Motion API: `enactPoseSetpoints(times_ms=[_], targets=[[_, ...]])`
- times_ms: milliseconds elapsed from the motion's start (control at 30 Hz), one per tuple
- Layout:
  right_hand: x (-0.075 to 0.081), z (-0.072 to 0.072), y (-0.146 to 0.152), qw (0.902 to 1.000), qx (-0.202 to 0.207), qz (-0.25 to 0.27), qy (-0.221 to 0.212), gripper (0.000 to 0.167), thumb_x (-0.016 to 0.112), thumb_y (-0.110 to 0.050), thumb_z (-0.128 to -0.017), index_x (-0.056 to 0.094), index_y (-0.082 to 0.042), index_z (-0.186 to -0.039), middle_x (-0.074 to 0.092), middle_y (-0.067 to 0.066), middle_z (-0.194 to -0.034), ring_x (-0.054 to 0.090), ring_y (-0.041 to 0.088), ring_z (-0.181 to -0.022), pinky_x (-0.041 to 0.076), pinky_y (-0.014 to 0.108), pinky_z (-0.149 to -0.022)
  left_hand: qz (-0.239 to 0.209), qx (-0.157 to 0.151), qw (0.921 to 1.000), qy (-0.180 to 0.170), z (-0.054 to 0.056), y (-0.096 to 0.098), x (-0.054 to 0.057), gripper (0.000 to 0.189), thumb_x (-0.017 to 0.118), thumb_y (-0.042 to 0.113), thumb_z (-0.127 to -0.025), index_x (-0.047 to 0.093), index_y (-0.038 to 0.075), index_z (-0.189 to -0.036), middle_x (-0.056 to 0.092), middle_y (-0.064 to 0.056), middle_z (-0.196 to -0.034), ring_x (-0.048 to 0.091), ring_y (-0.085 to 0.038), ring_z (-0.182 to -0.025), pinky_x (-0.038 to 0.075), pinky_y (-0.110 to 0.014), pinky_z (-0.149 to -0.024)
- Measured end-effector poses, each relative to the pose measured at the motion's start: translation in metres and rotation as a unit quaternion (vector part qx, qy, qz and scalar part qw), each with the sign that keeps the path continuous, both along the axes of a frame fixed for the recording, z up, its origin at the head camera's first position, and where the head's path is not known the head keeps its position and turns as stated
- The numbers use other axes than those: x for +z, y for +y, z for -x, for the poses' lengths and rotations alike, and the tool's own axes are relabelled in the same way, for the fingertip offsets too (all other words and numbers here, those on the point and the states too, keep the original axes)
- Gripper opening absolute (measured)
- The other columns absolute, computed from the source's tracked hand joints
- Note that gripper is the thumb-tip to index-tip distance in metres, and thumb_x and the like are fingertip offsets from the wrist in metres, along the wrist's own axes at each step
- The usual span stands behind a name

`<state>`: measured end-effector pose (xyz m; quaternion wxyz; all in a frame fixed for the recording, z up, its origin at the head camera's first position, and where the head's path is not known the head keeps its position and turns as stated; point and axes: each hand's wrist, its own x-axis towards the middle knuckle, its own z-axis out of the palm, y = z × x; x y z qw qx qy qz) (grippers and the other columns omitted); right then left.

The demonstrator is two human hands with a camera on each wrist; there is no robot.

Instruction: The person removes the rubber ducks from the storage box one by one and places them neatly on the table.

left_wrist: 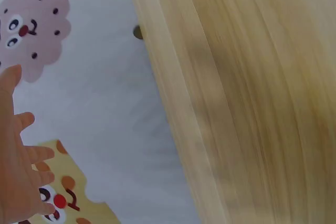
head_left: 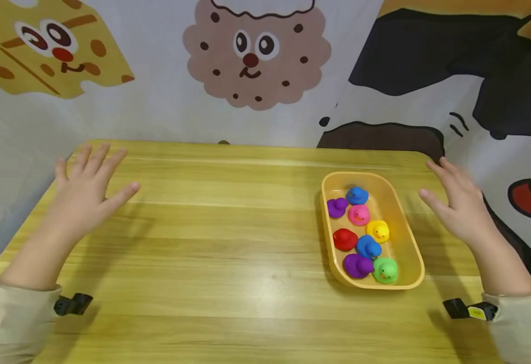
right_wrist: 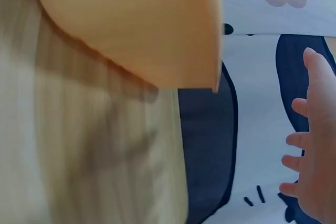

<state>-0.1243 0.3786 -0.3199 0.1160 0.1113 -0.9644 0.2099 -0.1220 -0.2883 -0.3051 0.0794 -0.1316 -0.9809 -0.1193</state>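
Observation:
My left hand (head_left: pixel 85 194) hovers over the table's left side with fingers spread and nothing in it. On the other side my right hand (head_left: pixel 461 202) is raised just right of an orange-yellow plastic basket (head_left: pixel 408 237), fingers apart and holding nothing. Several small rubber ducks lie in that basket: a pink duck (head_left: pixel 359 215), a yellow duck (head_left: pixel 378 231), a red duck (head_left: pixel 345 239), a green duck (head_left: pixel 386 270), plus blue and purple ones. In the right wrist view the basket's outer wall (right_wrist: pixel 131 30) shows close to the right hand (right_wrist: pixel 317 145).
The wooden table (head_left: pixel 211 242) has its back edge against a white cloth (head_left: pixel 156 101) printed with cartoon food. Each wrist wears a small black camera, the left camera (head_left: pixel 73 304) and the right camera (head_left: pixel 470 309), at the sleeve ends.

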Motion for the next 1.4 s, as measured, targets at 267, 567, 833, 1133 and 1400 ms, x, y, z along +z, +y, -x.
enactPoseSetpoints(times_ms=[267,567,833,1133,1400], targets=[[-0.026,-0.011,-0.005,0.9901,0.038,0.135,0.002,0.051,0.049,-0.012,-0.099,0.035,-0.01,-0.149,0.026,0.018,-0.153,0.018,0.026,-0.141,0.009,0.046,-0.113,-0.051,-0.044,0.9963,0.053,-0.01,0.028,0.0,0.073,0.054,0.047,-0.094,0.027,0.012,-0.152,0.024,-0.021,-0.152,0.011,-0.041,-0.141,-0.001,-0.065,-0.105],[-0.051,-0.013,-0.007,0.9703,0.071,0.23,-0.02,0.044,0.042,-0.003,-0.101,0.037,-0.002,-0.145,0.044,0.002,-0.143,0.039,0.001,-0.123,0.031,0.008,-0.091,-0.092,-0.124,0.9839,0.089,-0.02,0.065,-0.005,0.069,0.061,0.045,-0.091,0.04,0.008,-0.145,0.041,-0.016,-0.144,0.032,-0.039,-0.132,0.014,-0.06,-0.106],[-0.065,-0.019,-0.008,0.9119,0.133,0.383,-0.062,0.042,0.035,0.005,-0.1,0.037,0.007,-0.142,0.051,0.002,-0.138,0.049,0.009,-0.119,0.041,0.014,-0.09,-0.139,-0.177,0.9712,0.079,-0.022,0.097,-0.015,0.065,0.063,0.042,-0.09,0.042,0.011,-0.144,0.045,-0.012,-0.141,0.035,-0.035,-0.13,0.018,-0.056,-0.106],[-0.073,-0.025,-0.007,0.841,0.159,0.496,-0.146,0.045,0.032,0.001,-0.102,0.033,-0.001,-0.147,0.049,-0.004,-0.136,0.05,0.009,-0.117,0.045,0.018,-0.088,-0.191,-0.238,0.9508,0.054,-0.018,0.138,-0.018,0.065,0.064,0.04,-0.091,0.04,0.013,-0.145,0.044,-0.008,-0.143,0.036,-0.029,-0.132,0.02,-0.052,-0.108],[-0.08,-0.026,-0.005,0.8232,0.18,0.518,-0.15,0.045,0.029,0.003,-0.102,0.032,0.003,-0.146,0.05,-0.002,-0.137,0.048,0.009,-0.119,0.043,0.019,-0.091,-0.228,-0.287,0.9297,0.031,-0.011,0.179,-0.022,0.064,0.059,0.043,-0.093,0.04,0.012,-0.145,0.044,-0.005,-0.143,0.036,-0.025,-0.132,0.019,-0.049,-0.11]])
